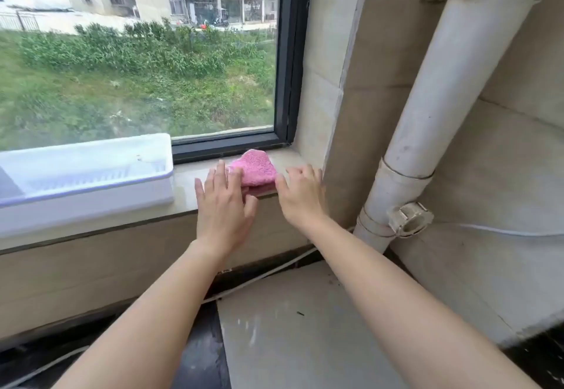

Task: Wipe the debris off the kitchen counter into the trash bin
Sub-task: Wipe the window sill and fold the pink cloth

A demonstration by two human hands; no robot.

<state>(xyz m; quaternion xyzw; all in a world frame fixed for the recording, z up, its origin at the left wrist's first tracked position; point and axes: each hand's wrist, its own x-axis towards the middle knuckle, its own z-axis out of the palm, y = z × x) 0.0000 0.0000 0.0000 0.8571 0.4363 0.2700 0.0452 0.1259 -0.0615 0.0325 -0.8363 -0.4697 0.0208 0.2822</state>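
A folded pink cloth [255, 169] lies on the marble window sill [189, 187] in its right corner, against the window frame. My left hand [224, 205] rests flat with straight fingers on the cloth's left edge. My right hand [300, 196] sits at the cloth's right side, fingers slightly bent, touching the sill's edge by the wall. Neither hand grips the cloth. No trash bin is in view. A few dark specks lie on the grey counter slab [305, 336] below.
A white plastic dish rack [91, 190] stands on the sill to the left of my hands. A thick white drain pipe [433, 132] runs down the tiled corner on the right. A white cable [268, 272] runs along the wall base.
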